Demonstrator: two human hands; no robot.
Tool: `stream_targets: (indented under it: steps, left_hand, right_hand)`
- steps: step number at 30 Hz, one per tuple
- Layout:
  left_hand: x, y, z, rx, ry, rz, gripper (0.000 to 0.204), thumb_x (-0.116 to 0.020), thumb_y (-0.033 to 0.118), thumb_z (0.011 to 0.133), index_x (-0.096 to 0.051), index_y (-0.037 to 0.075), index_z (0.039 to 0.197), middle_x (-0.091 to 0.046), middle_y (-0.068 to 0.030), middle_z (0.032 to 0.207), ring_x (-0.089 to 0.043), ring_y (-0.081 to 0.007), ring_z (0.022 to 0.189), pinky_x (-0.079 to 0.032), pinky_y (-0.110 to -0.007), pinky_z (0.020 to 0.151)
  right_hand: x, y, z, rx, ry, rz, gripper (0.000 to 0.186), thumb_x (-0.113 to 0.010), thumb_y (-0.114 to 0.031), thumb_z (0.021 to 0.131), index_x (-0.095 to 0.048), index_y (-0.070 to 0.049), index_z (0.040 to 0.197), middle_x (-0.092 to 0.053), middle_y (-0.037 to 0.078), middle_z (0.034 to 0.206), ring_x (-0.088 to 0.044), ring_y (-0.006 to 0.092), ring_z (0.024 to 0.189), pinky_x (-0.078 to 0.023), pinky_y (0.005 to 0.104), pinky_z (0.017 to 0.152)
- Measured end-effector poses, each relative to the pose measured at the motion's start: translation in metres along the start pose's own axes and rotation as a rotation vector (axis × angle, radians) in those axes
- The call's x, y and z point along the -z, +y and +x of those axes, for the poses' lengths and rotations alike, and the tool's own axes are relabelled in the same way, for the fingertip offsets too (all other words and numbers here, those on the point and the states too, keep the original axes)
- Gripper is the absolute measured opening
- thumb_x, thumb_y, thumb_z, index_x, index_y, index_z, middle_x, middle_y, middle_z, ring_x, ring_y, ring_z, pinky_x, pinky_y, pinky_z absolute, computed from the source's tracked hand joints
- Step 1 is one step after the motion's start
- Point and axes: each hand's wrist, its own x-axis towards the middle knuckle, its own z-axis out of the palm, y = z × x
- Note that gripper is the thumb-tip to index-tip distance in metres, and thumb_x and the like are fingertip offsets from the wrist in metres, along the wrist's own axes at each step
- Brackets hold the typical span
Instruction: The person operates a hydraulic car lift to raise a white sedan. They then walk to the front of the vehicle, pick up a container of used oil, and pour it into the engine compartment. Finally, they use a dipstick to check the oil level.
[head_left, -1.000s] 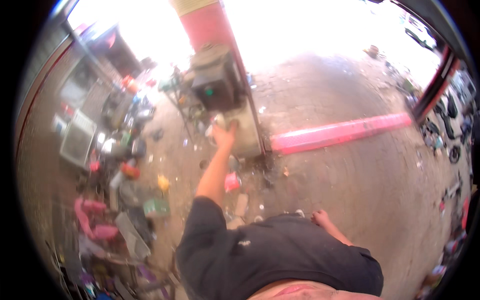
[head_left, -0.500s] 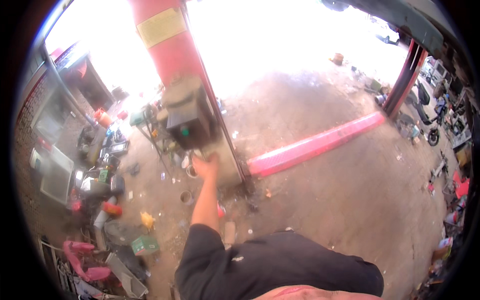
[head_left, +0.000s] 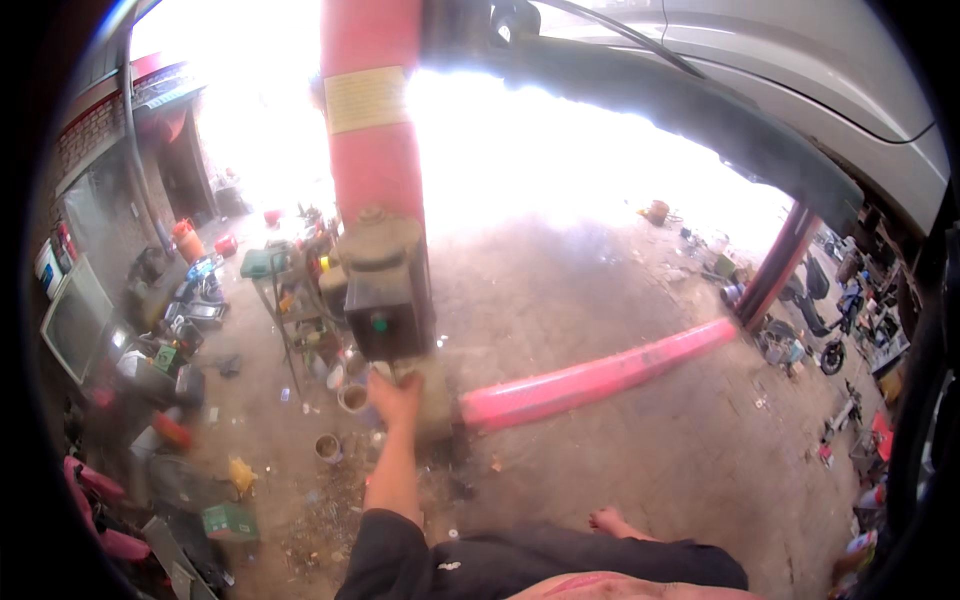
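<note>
A red post (head_left: 370, 165) with a pale label rises in the middle. Fixed to it is a dark box (head_left: 385, 330) with a green button, topped by a dusty housing (head_left: 380, 240). My left hand (head_left: 397, 393) is stretched to the grimy fitting just under the box, fingers closed on something I cannot make out, beside an open can (head_left: 353, 396). Low at the lower right, near my dark clothing, my right hand (head_left: 607, 521) hangs with loosely bent fingers apart and nothing visible in them.
A red floor beam (head_left: 600, 370) runs to another post (head_left: 775, 270). Overhead at right are a dark lift arm (head_left: 680, 110) and a light-coloured vehicle (head_left: 780, 50). Clutter (head_left: 185, 315), including a framed panel (head_left: 80, 320), lines the left; a scooter (head_left: 830, 310) and parts lie along the right.
The view has tilted up, bringing the vehicle and lift arm into sight. My left hand stays at the fitting below the box. My right hand is visible again.
</note>
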Motion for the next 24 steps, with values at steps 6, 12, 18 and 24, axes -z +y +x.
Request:
stream_targets:
  steps: [6,12,18,24]
  left_hand:
    - [-0.011,-0.019,-0.001,-0.038,0.047,0.056,0.084,-0.076,0.038,0.066,-0.042,-0.007,0.128,-0.048,-0.024,0.128,-0.044,-0.0415,0.12,-0.034,-0.049,0.102]
    - [-0.013,-0.023,-0.002,-0.073,0.055,0.054,0.083,-0.074,0.039,0.067,-0.042,-0.007,0.128,-0.048,-0.0237,0.127,-0.044,-0.0418,0.119,-0.034,-0.049,0.102]
    - [-0.01,-0.024,-0.007,-0.094,0.08,0.082,0.078,-0.073,0.034,0.067,-0.043,-0.007,0.127,-0.049,-0.0256,0.124,-0.046,-0.0425,0.117,-0.037,-0.049,0.1]
    - [-0.006,-0.025,-0.007,-0.066,0.045,0.033,0.082,-0.074,0.037,0.068,-0.041,-0.005,0.13,-0.047,-0.0256,0.127,-0.044,-0.0422,0.12,-0.035,-0.049,0.102]
  right_hand:
    - [-0.013,-0.051,-0.004,0.32,0.21,-0.351,0.031,-0.066,-0.018,0.081,-0.063,0.004,0.103,-0.068,0.016,0.088,-0.067,0.0261,0.083,-0.053,0.0382,0.072]
    - [0.028,-0.251,-0.055,0.975,0.494,-0.337,0.031,-0.064,-0.018,0.083,-0.059,0.001,0.107,-0.062,0.019,0.103,-0.061,0.0304,0.096,-0.048,0.0402,0.086]
    - [0.09,-0.484,-0.25,1.969,1.023,-0.467,0.031,-0.063,-0.006,0.08,-0.054,0.0,0.109,-0.055,0.02,0.11,-0.053,0.0377,0.104,-0.043,0.0443,0.092]
    - [0.116,-0.612,-0.365,2.154,1.605,-0.548,0.033,-0.063,-0.02,0.079,-0.059,-0.008,0.108,-0.058,0.01,0.116,-0.055,0.0304,0.107,-0.041,0.0413,0.091]
